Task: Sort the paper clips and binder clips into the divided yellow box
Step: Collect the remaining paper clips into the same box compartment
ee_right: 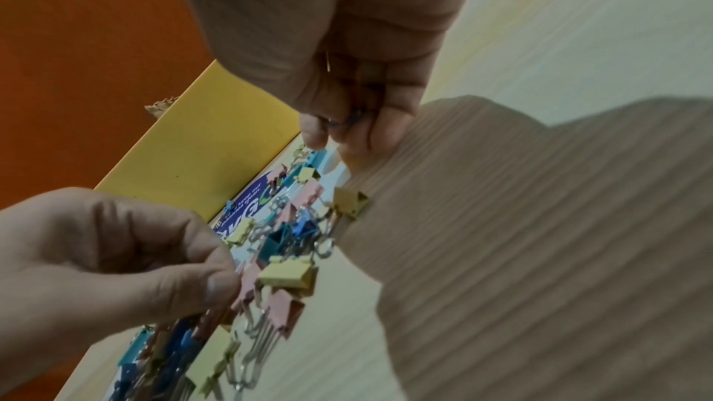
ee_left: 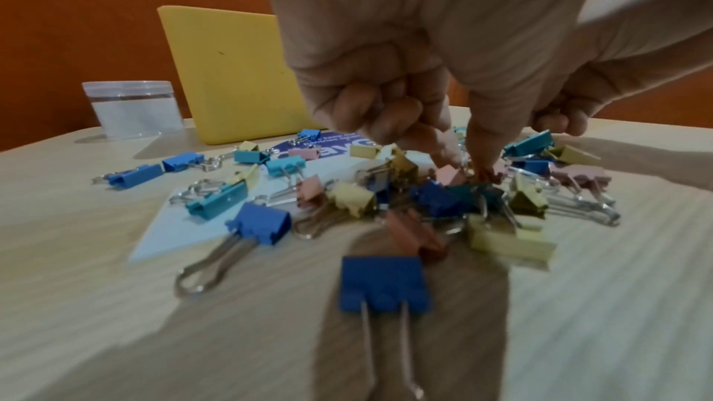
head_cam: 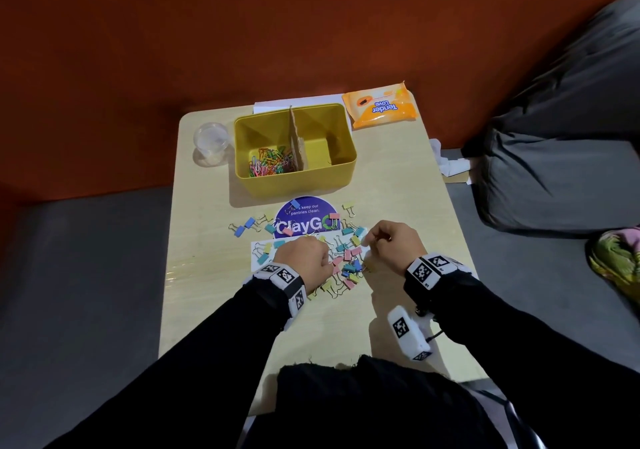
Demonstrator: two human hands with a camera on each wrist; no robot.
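Observation:
The yellow box (head_cam: 244,143) stands at the back of the table, split by a cardboard divider (head_cam: 297,143). Coloured paper clips (head_cam: 270,166) lie in its left half; the right half shows bare bottom. A pile of pastel binder clips (head_cam: 348,265) lies nearer me, between my hands. My left hand (ee_left: 478,169) reaches down into the pile, thumb and forefinger pinching a small reddish clip (ee_left: 487,176), other fingers curled. My right hand (ee_right: 339,133) hovers just above the pile's far right edge, its curled fingers holding thin wire paper clips (ee_right: 347,121).
A clear plastic cup (head_cam: 211,142) stands left of the box, and an orange wipes pack (head_cam: 379,105) right of it. A round purple sticker (head_cam: 306,218) and a white card (ee_left: 185,224) lie under scattered clips. A person's grey-clad leg (head_cam: 554,137) is off the table's right.

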